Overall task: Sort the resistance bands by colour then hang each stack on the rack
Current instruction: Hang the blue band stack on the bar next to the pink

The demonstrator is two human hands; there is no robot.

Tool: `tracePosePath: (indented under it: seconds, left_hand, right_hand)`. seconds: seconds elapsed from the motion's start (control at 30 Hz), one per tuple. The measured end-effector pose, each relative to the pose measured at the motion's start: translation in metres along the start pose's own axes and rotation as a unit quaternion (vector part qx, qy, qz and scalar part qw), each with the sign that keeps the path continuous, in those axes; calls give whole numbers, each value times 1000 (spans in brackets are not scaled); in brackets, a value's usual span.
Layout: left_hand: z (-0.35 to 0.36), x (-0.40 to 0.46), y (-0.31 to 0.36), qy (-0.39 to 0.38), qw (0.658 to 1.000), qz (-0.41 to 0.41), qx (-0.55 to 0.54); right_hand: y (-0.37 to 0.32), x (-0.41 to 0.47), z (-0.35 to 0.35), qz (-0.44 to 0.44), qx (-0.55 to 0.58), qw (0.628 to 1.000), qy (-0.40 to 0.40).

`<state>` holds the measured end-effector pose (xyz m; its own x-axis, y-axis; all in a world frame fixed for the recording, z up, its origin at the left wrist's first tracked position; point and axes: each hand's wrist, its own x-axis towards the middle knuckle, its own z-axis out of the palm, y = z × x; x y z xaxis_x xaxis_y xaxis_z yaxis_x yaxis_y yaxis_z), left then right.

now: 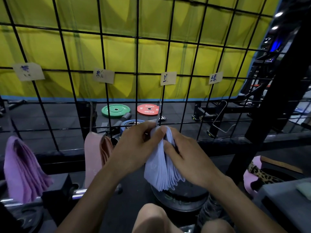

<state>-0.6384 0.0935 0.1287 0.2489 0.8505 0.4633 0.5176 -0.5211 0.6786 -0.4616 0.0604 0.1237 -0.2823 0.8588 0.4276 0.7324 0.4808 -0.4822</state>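
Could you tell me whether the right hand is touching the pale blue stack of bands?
Touching. The head view shows the right hand with its fingers pressed into the pale blue stack of bands, thumb at its top fold.

Gym, weight plates [115,110] on rubber floor, wire rack [138,64]

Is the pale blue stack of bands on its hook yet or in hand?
In hand: both the left hand and right hand grip the pale blue stack at the hook; cannot tell if it is hooked.
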Motion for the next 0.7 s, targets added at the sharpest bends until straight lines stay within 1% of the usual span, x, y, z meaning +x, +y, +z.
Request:
tracePosePath:
  seconds: [0.07,0.13,0.2,0.33,0.47,0.57,0.7]
  left_hand:
    - [0,-1,-1,2,1000,1,11]
    - [0,-2,1,0,1000,1,13]
    - [1,-5,4,10,1000,5,13]
    - [4,-7,6,35,999,12,7]
    - [6,-11,5,44,999,13,-6]
    - [5,-13,5,56,998,9,14]
    - [2,-12,4,49,999,11,18]
  right_hand:
    - [1,1,-1,4,11,1000,23]
    - [3,3,-2,13,-5,999,33]
    - [4,5,-4,21,-19,999,29]
    - [0,5,-5,17,4,1000,25]
    - [-1,2,1,11,19,1000,19]
    - [-1,0,3,8,27,999,21]
    - [2,0,6,31,68,997,7]
